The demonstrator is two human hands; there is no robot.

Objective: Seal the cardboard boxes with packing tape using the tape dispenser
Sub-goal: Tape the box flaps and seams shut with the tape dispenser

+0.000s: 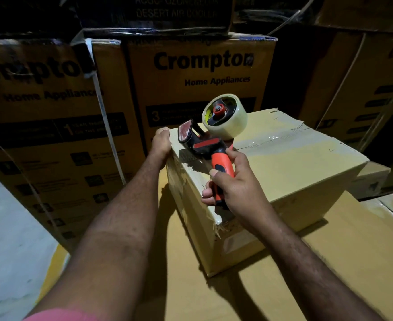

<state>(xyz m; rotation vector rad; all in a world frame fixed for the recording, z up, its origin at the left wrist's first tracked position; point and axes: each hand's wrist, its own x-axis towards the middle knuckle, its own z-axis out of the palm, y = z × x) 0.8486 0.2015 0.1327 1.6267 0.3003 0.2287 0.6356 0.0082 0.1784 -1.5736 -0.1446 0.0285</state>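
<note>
A plain cardboard box (290, 167) sits on a larger flat carton in the middle of the head view, with clear tape along its top seam. My right hand (234, 184) grips the orange handle of the tape dispenser (210, 144), which lies tilted over the box's near-left top edge. Its roll of clear tape (225, 115) points away from me. My left hand (161, 142) holds the box's far-left top corner, fingers curled over the edge.
The large carton (329, 274) under the box fills the lower right. Tall yellow Crompton boxes (200, 84) stand stacked behind and to the left (47, 126). More cartons (376, 89) rise at the right. A pale floor (7, 228) shows at the lower left.
</note>
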